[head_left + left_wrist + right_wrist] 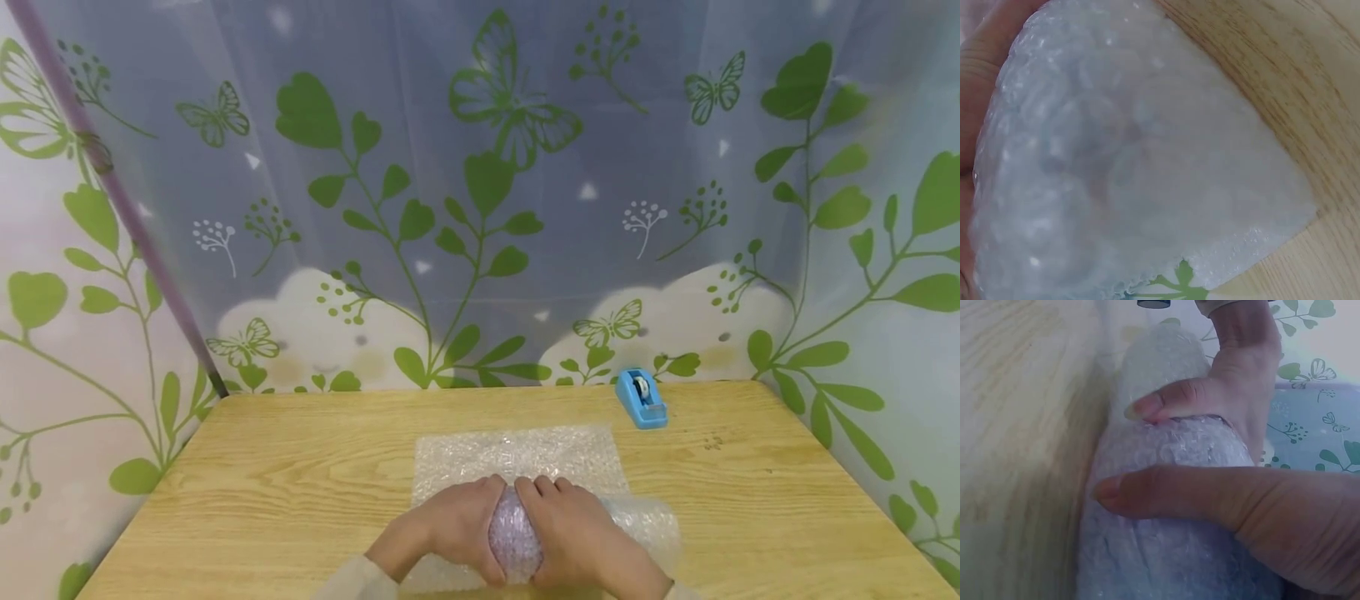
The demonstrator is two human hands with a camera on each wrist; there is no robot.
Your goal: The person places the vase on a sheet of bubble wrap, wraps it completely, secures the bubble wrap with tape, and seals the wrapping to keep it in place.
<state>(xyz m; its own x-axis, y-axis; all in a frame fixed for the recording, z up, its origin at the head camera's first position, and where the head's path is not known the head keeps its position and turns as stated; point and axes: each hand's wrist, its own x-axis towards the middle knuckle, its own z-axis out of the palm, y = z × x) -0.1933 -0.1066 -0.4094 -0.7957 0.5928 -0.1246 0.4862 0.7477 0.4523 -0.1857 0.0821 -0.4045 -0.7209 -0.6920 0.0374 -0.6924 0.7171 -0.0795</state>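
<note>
A lilac-tinted roll of bubble wrap (pixel 515 537) lies crosswise at the near side of the table, on a flat bubble wrap sheet (pixel 525 450). Both hands grip it side by side. My left hand (pixel 465 527) curls over its left part, and my right hand (pixel 573 533) over its right part, thumbs on the near side. Clear wrap (pixel 647 521) sticks out beyond the right hand. From the left wrist, the roll's loose wrapped end (pixel 1147 156) fills the view. In the right wrist view both thumbs press the wrap (pixel 1172 440). What is inside cannot be made out.
A blue tape dispenser (pixel 642 400) stands at the table's back edge, right of the middle. The wooden table (pixel 300 467) extends to either side of the wrap. Behind it hangs a leaf-and-butterfly curtain (pixel 525 208), with a slanted purple pole (pixel 142 225) at left.
</note>
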